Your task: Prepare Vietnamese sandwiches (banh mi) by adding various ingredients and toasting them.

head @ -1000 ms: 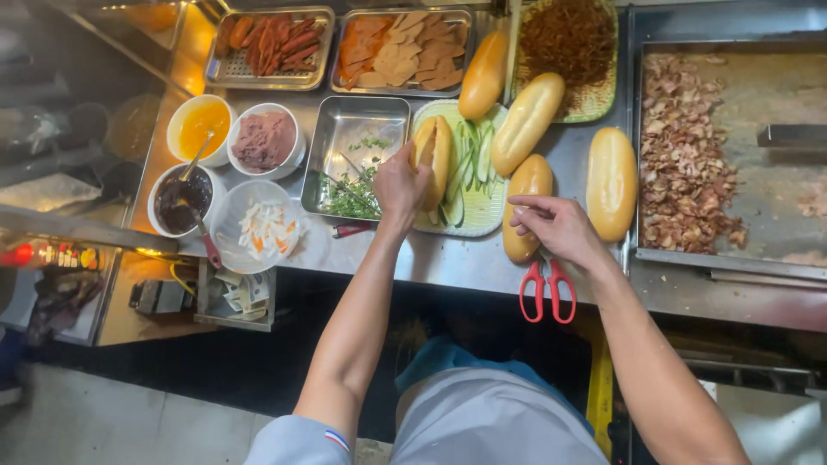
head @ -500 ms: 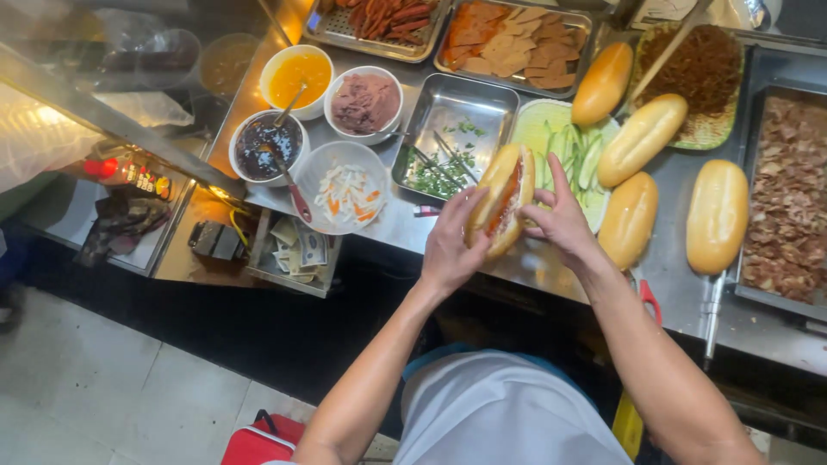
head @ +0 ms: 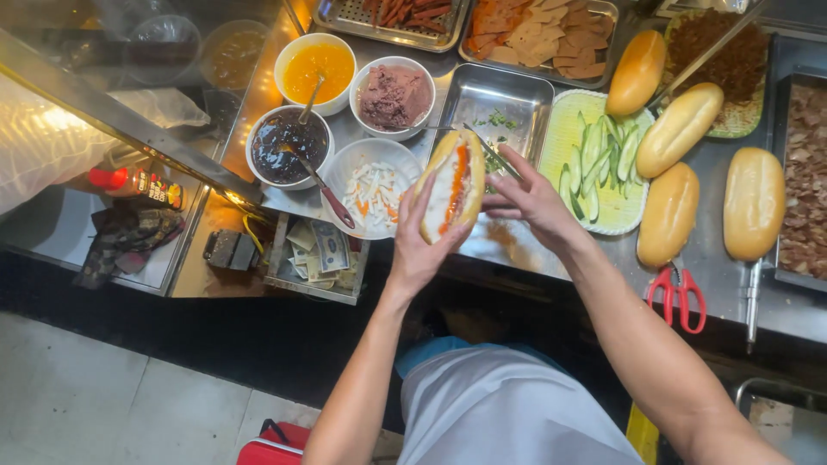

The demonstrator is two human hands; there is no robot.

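Note:
My left hand (head: pixel 420 251) grips a split baguette sandwich (head: pixel 450 182) with white and orange filling, held open side up over the counter's front edge. Just right of it, my right hand (head: pixel 536 200) has its fingers pinched on a thin dark utensil (head: pixel 493 153) that points toward a steel tray with a few herbs (head: pixel 504 99). A white bowl of pickled carrot and radish (head: pixel 369 191) sits directly left of the sandwich. A green plate of cucumber slices (head: pixel 564 129) lies right of my right hand.
Bowls of yellow sauce (head: pixel 314 69), pink paste (head: pixel 394 95) and dark sauce (head: pixel 284 138) stand at the left. Whole baguettes (head: pixel 670 215) lie at the right beside a meat tray (head: pixel 805 172). Red scissors (head: pixel 680 297) rest near the edge. A banknote tray (head: pixel 314 254) sits below.
The sandwich has come off the counter and moved left toward the pickle bowl in my left hand. My right hand followed it and closed on the thin utensil. The view shifted left.

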